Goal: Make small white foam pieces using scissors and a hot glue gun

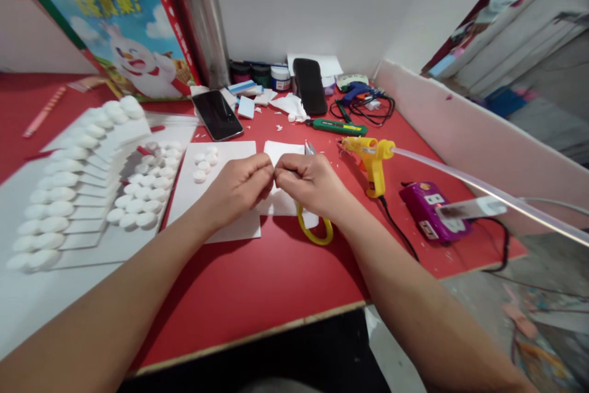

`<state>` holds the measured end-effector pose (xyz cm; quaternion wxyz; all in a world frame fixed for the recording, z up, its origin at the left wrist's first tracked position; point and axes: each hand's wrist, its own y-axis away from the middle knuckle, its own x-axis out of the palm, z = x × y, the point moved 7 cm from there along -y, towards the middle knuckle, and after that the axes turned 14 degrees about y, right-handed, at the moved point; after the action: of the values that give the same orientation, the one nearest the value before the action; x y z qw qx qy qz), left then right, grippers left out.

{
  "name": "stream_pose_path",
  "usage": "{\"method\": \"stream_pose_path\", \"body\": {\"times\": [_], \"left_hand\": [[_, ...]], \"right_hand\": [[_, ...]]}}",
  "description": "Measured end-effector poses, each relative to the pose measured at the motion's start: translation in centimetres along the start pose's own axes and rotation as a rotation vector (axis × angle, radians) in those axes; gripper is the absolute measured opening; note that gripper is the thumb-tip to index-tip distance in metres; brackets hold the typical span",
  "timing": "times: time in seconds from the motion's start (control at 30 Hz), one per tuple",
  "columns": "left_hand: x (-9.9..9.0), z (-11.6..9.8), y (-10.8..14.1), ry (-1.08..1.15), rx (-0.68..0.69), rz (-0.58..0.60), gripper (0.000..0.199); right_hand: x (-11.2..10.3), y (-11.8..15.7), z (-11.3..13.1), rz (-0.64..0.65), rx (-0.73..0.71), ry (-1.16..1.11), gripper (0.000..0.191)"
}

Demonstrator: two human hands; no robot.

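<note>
My left hand [246,183] and my right hand [310,179] meet knuckle to knuckle above the middle of the red table. Both are closed, with fingers curled in; anything inside them is hidden. Beneath my left hand lies a white sheet [230,154] bearing several small white discs [205,164]. A smaller white paper [278,202] shows under and between the hands. Scissors with yellow handles [322,240] lie partly covered by my right hand and wrist. To the left spreads a stepped stack of white cards [87,215] with round white pieces [55,224] along its edge.
On the right are a yellow glue gun [375,166] with a long clear stick [460,179] and a purple power strip [435,209]. Behind are a green utility knife [338,127], two phones [217,114], paint jars [280,78], a steel flask [202,25] and a printed box [124,31].
</note>
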<state>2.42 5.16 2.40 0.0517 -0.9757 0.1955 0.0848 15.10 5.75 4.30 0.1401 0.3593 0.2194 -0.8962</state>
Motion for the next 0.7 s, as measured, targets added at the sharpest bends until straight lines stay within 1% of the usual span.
{"method": "stream_pose_path", "body": {"times": [0.07, 0.13, 0.2, 0.27, 0.4, 0.5, 0.6, 0.7], "left_hand": [[0.2, 1.5, -0.1, 0.361, -0.230, 0.027, 0.037], [1.0, 2.4, 0.0, 0.635, -0.425, 0.091, 0.047], [1.6, 2.6, 0.2, 0.802, -0.565, 0.165, 0.049], [2.0, 2.5, 0.4, 0.915, -0.645, 0.207, 0.043], [2.1, 2.1, 0.7, 1.089, -0.705, 0.212, 0.032], [2.0, 1.9, 0.8, 1.156, -0.693, 0.198, 0.027], [1.8, 2.0, 0.8, 1.100, -0.652, 0.184, 0.027], [1.3, 2.0, 0.4, 0.970, -0.535, 0.139, 0.024]], "right_hand": [[-0.3, 0.2, 0.4, -0.032, -0.049, 0.090, 0.022], [-0.5, 0.4, 0.8, -0.048, -0.095, 0.166, 0.021], [-0.6, 0.6, 1.1, -0.042, -0.146, 0.237, 0.020], [-0.5, 0.8, 1.3, -0.026, -0.191, 0.310, 0.019], [-0.2, 0.9, 1.3, 0.005, -0.248, 0.410, 0.023], [-0.1, 0.8, 1.2, 0.010, -0.255, 0.425, 0.024], [-0.2, 0.7, 1.1, 0.011, -0.229, 0.396, 0.024], [-0.5, 0.5, 0.7, -0.029, -0.136, 0.294, 0.022]]}}
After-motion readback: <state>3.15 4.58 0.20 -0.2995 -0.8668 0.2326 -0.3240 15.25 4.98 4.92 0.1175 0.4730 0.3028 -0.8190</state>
